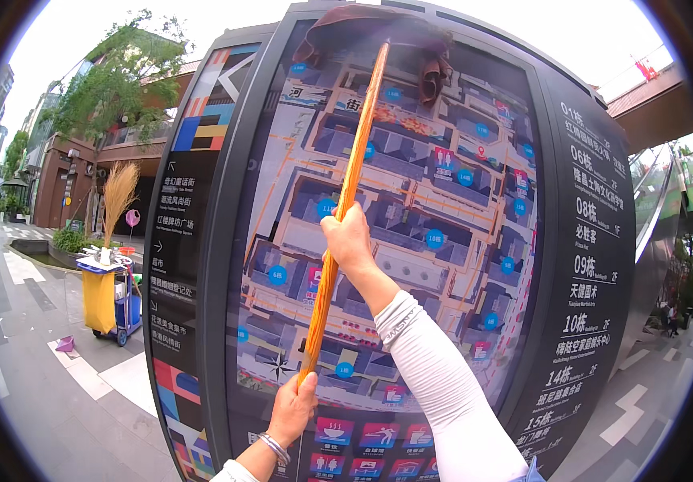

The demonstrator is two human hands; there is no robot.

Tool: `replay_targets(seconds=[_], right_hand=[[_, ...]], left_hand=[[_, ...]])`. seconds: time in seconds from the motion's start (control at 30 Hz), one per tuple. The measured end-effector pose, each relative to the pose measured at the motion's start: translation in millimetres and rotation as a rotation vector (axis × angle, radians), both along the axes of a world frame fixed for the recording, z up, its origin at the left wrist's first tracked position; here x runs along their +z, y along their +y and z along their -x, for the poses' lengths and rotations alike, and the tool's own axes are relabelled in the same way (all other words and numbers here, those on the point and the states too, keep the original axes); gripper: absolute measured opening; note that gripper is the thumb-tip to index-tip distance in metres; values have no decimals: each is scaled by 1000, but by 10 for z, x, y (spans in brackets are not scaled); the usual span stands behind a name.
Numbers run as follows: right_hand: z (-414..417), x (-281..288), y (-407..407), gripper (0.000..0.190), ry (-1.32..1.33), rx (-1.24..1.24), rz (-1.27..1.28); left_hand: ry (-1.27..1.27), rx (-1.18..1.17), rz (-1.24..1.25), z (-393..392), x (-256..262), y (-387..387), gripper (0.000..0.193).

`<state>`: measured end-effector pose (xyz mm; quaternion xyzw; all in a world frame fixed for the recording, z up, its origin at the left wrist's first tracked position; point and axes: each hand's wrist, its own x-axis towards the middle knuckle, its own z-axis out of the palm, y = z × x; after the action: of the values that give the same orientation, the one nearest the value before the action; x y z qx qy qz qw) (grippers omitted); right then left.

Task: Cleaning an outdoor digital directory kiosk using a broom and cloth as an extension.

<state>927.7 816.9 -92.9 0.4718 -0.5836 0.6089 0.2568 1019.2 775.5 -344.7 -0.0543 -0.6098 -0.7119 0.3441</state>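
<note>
My right hand [348, 236] grips the middle of a long wooden pole [358, 158], and my left hand [293, 405] is closed round its lower part. The pole rises in front of a large map board [401, 208] with a glossy face. At its top end, a dark brown cloth [376, 27] lies across the upper edge of the map, with one fold hanging down on the right. A metal bangle circles my left wrist, and pale sleeves cover both forearms.
A cleaning cart [111, 292] with a yellow bag and an upright straw broom [119, 196] stands on the paving at left. Near it lies a small purple dustpan-like object [65, 344]. Behind are a planter [68, 240] and a tree. Side sign panels flank the map.
</note>
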Motion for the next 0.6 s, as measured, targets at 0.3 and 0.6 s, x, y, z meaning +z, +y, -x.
replay_targets(seconds=[0.3, 0.6], right_hand=[[-556, -2144, -689, 34, -112, 74, -194], [-1727, -4580, 499, 47, -483, 112, -621]], left_hand=[[-313, 129, -137, -709, -1937, -368, 37], [-741, 297, -34, -1890, -4322, 539, 44]])
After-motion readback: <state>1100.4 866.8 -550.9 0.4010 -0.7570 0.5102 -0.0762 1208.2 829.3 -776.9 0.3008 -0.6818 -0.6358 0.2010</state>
